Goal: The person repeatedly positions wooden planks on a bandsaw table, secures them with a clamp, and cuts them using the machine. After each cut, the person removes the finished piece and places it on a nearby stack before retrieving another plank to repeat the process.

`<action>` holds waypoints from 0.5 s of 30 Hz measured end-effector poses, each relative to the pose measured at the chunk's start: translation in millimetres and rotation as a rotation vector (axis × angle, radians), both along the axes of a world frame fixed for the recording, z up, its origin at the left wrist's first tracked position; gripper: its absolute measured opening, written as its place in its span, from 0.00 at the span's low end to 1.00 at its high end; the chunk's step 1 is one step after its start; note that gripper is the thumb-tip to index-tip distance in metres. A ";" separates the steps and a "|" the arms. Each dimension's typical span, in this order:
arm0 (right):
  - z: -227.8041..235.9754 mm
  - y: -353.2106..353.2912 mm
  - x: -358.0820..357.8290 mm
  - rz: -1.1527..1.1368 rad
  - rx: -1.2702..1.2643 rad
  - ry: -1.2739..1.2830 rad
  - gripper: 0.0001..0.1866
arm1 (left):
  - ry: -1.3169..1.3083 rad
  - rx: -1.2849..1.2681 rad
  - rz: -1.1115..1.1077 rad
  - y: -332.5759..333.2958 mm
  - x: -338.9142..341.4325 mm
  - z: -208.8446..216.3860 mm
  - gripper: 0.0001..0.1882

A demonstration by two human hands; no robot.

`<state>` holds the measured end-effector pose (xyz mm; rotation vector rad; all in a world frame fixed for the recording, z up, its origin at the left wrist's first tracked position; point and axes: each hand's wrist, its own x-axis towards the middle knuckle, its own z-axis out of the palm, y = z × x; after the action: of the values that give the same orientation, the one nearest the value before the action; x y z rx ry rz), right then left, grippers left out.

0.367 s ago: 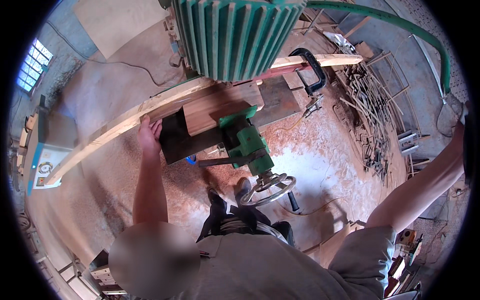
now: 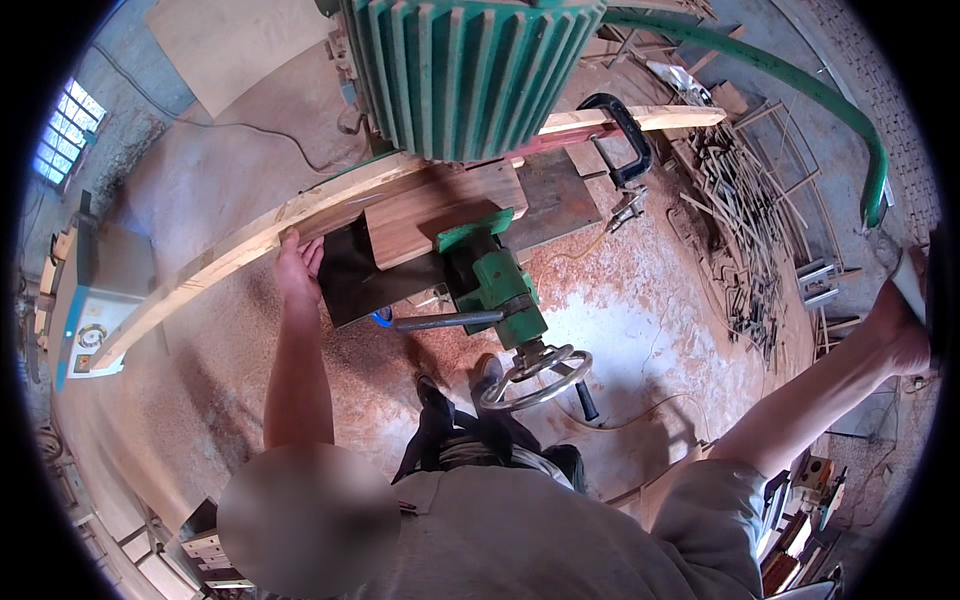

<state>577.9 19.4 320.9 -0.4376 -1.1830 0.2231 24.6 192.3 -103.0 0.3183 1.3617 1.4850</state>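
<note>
My left hand (image 2: 298, 272) is closed at the near edge of a long pale wooden beam (image 2: 225, 255), its thumb on the wood and its bent fingers beside the dark metal table plate (image 2: 350, 275). On that plate a reddish-brown wood block (image 2: 435, 220) sits between the beam and the green jaw (image 2: 478, 228) of a screw clamp with a metal handwheel (image 2: 540, 378). A large ribbed green motor (image 2: 465, 85) stands above the beam. Far to the right, my right hand (image 2: 895, 335) is closed at the picture's rim, partly cut off, around a pale object I cannot make out.
A black C-clamp (image 2: 630, 140) grips the beam's right part. A green hose (image 2: 800, 80) arches at upper right. Thin wood strips (image 2: 735, 210) lie heaped on the floor at right. A control cabinet (image 2: 95, 320) stands at left. A lever bar (image 2: 450, 321) sticks out near the handwheel.
My right hand and forearm have moved down and slightly left, bringing more of the hand into view. The green hose's end has dropped lower. My left hand has stayed in place.
</note>
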 end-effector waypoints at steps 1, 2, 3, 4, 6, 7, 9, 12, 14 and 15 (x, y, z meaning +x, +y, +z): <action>-6.5 -4.1 -2.2 -0.063 0.021 0.054 0.19 | -0.002 -0.001 -0.009 1.0 0.7 -0.1 0.20; -12.5 -9.5 2.7 -0.041 0.003 0.063 0.18 | -0.003 -0.001 -0.016 1.8 0.9 -0.2 0.20; -18.3 -16.3 13.0 -0.018 -0.016 0.072 0.18 | -0.003 0.000 -0.020 2.4 0.9 -0.2 0.20; -25.1 -26.8 26.3 0.005 -0.032 0.081 0.17 | -0.004 0.004 -0.023 3.0 1.0 0.3 0.20; -40.2 -46.6 43.8 0.079 0.025 0.275 0.19 | -0.010 0.004 -0.024 2.8 1.4 0.0 0.20; -46.4 -47.2 38.4 0.043 0.034 0.305 0.20 | -0.009 0.005 -0.022 1.9 2.6 2.0 0.20; -62.6 -52.2 36.2 0.034 0.047 0.339 0.20 | -0.004 -0.004 -0.014 1.3 4.6 5.3 0.20; -89.9 -61.7 29.9 0.086 0.042 0.321 0.18 | -0.002 -0.021 -0.007 1.5 6.0 5.9 0.19; -107.7 -62.0 16.2 0.047 0.048 0.322 0.17 | -0.011 -0.018 -0.015 2.2 2.9 4.1 0.18; -114.4 -62.9 9.6 0.026 0.048 0.335 0.17 | -0.012 -0.015 -0.020 2.0 2.3 3.3 0.18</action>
<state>587.5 -43.5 206.5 -0.3277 -0.8641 0.2783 26.9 194.2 -99.7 0.3127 1.3560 1.4574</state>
